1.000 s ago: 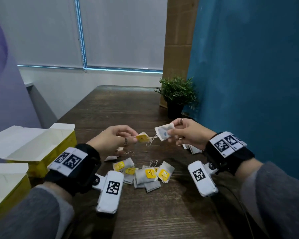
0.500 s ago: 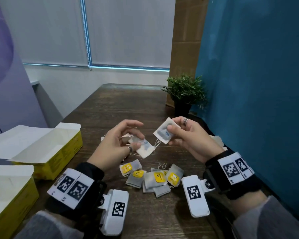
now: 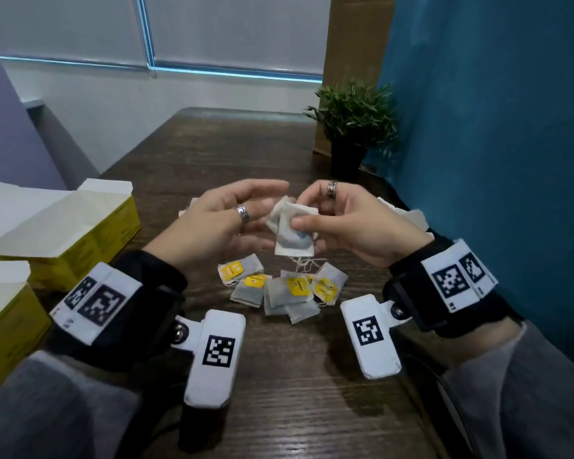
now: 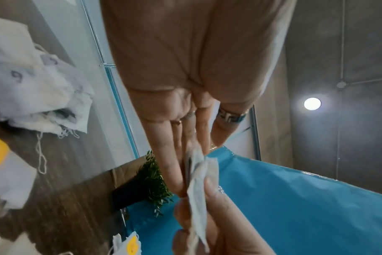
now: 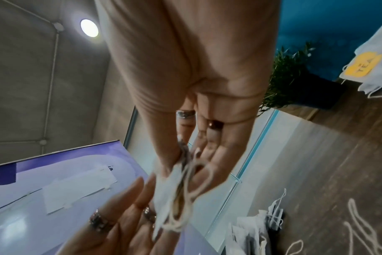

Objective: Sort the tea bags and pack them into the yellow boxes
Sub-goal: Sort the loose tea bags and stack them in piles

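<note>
Two white tea bags with a blue mark (image 3: 292, 241) are stacked together above the table, their strings dangling below. My right hand (image 3: 342, 220) pinches them with thumb on top and fingers behind. My left hand (image 3: 232, 220) lies flat beside them, its straight fingers (image 4: 175, 162) touching the bags (image 4: 197, 188). On the table below lies a heap of several yellow-tagged tea bags (image 3: 279, 289). Two open yellow boxes stand at the left, one farther (image 3: 113, 226) and one nearer (image 3: 10, 329). The bags' strings (image 5: 185, 172) loop across the right wrist view.
More white tea bags lie behind the left hand (image 3: 188, 208) and behind the right wrist (image 3: 408, 215). A potted plant (image 3: 355, 127) stands at the back right against a blue wall (image 3: 494, 127). The wooden table (image 3: 295, 376) runs to the near edge.
The hands have come together: the tea bag held by the left hand now lies against the right hand's bag, and the left fingers have straightened.
</note>
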Available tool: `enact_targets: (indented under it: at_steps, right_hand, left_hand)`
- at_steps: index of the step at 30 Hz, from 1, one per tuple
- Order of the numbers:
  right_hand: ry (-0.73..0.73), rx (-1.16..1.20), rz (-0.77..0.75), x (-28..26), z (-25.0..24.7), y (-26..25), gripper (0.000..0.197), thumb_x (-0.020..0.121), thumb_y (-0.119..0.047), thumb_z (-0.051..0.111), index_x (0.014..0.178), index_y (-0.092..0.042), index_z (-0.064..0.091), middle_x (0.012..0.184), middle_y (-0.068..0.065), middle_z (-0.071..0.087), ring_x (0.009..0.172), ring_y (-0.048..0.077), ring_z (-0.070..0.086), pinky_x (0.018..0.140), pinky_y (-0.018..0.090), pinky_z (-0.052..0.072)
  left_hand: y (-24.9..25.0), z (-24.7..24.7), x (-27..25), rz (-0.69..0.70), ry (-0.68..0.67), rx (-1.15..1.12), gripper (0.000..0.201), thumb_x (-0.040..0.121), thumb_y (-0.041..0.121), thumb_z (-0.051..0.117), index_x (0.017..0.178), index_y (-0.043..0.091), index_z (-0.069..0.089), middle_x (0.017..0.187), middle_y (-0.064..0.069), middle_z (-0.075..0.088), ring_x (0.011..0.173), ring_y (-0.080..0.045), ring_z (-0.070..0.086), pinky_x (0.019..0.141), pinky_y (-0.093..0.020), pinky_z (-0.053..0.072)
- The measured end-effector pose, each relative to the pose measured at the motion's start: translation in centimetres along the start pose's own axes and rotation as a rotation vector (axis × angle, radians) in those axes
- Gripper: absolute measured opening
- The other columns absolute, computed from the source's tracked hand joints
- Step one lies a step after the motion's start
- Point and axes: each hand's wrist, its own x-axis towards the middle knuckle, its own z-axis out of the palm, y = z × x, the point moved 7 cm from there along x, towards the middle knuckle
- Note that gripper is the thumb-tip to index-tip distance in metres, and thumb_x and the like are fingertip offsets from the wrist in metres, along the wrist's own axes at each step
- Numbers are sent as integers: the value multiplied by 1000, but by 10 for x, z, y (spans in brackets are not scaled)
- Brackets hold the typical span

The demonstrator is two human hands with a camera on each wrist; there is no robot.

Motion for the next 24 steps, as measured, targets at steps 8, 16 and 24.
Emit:
enact_targets:
  at_steps: [8,16,24]
  right_hand:
    - [-70,-377,236,3,-38,34,8,89,-10,60,96,-13,63,87,8,69,76,22,64,61,29,52]
    - [-197,-585,404,-3,-46,54,15,83,-22,70,95,-17,62,96,12,67,78,21,61,59,24,52]
    - [-298,-866,380,-7,-40,48,16,81,-24,72,81,-29,57,83,-14,63,76,6,58,76,25,47]
  left_hand:
    - [-25,-11,5,-181,-52,369,22,91,9,54,110,19,58,108,-8,62,84,-16,64,66,-21,56]
    - [-51,20,19,-361,-367,1039,38,79,21,72,114,22,57,91,9,62,76,-7,57,68,-23,51]
    - [-35,21,23,-257,-348,1074,23,78,12,72,94,26,63,77,7,62,72,-5,58,71,-23,50]
